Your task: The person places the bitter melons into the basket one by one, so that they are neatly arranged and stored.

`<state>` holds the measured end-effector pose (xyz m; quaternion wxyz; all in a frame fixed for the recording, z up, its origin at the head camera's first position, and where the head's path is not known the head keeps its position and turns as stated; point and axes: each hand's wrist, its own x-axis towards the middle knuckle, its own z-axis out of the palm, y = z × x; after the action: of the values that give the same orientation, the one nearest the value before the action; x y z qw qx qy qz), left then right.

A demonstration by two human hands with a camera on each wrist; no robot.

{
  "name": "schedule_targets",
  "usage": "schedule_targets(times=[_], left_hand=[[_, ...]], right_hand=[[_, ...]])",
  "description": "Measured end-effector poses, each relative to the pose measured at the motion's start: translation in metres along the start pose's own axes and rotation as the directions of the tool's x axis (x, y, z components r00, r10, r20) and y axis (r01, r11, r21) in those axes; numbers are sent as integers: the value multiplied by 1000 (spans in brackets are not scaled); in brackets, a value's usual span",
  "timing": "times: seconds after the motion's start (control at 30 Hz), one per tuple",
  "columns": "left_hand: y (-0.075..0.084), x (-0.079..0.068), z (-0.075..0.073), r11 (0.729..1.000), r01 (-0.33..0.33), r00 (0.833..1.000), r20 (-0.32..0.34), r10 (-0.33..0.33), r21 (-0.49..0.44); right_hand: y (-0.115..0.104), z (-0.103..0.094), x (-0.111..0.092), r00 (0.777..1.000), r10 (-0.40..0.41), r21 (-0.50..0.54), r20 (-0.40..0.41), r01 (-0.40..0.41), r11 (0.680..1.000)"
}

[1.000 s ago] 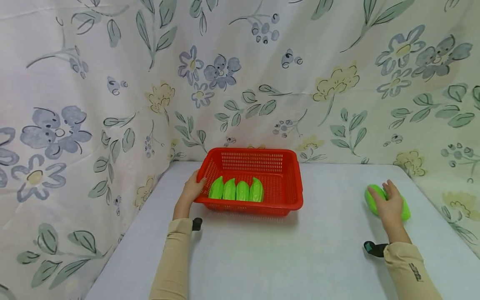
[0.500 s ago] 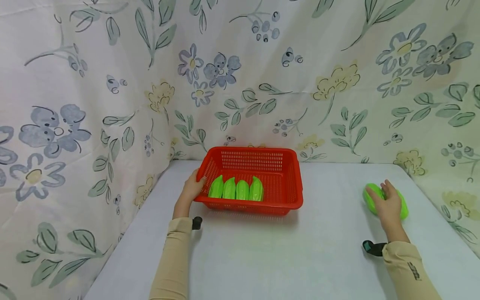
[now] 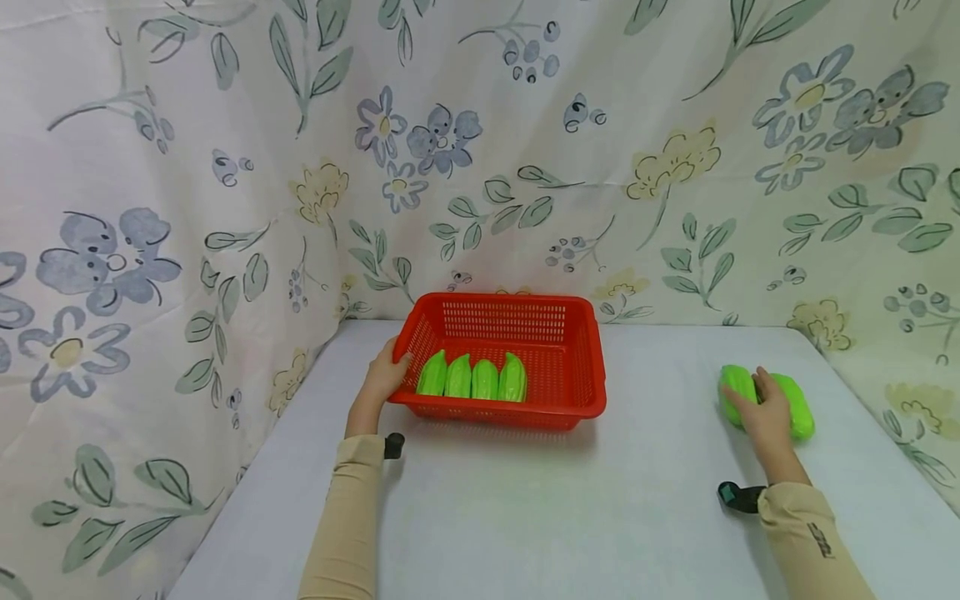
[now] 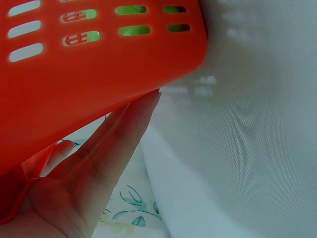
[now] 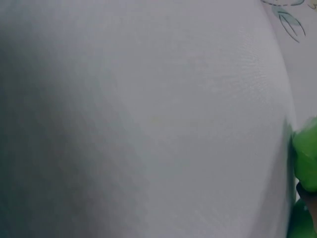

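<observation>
The person's left hand [image 3: 382,377] grips the left end of a red plastic basket [image 3: 502,410]. In the left wrist view its long fingers [image 4: 124,129] lie along the outside under the rim. Several bright green ridged gourds [image 3: 485,380] stand side by side in the basket's left half. At the right of the table, the right hand [image 3: 769,423] pinches a green gourd [image 3: 733,380], thumb on its left side, fingers on its right. Another green gourd [image 3: 799,413] lies just right of that hand. The right wrist view catches only green parts [image 5: 307,158] at its edge.
A white cloth covers the table [image 3: 570,517]. Floral fabric [image 3: 525,167] hangs behind it and along both sides. The basket's right half shows its bare red floor [image 3: 551,367]. Dark straps sit at both wrists.
The right hand has shifted slightly left, its fingers now between the two gourds, which show more separately. The left hand and basket stay in place.
</observation>
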<state>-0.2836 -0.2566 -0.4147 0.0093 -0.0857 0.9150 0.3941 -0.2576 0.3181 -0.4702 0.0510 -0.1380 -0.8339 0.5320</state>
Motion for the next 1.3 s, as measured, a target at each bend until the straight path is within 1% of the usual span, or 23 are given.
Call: schedule_targets(times=[0.17,0.27,0.5,0.77,1.07,1.3], left_hand=[[1,-1,0,1000,2,1000,7,-2,-8],[0,-1,0,1000,13,1000,14,-12,-20],[-2,0,0,1000,10,1000,15,-10,-5],[-2,-1,-1,1000,15,1000,20,-14,-12],[0,0,0,1000,15,1000,25,-15,-6],[1,1,-1,1000,14,1000,27,-13,-13]], right_hand=[[0,0,0,1000,-3,-17,4,3,1000],[-1,0,0,1000,5,-9,1,-5,1000],[-4,3,1,1000,19,7,-11,-19,1000],[-10,5,2,999,30,42,-17,-29,999],[-22,9,3,999,43,69,-30,-40,997],[-36,10,5,1000,7,65,-23,-5,998]])
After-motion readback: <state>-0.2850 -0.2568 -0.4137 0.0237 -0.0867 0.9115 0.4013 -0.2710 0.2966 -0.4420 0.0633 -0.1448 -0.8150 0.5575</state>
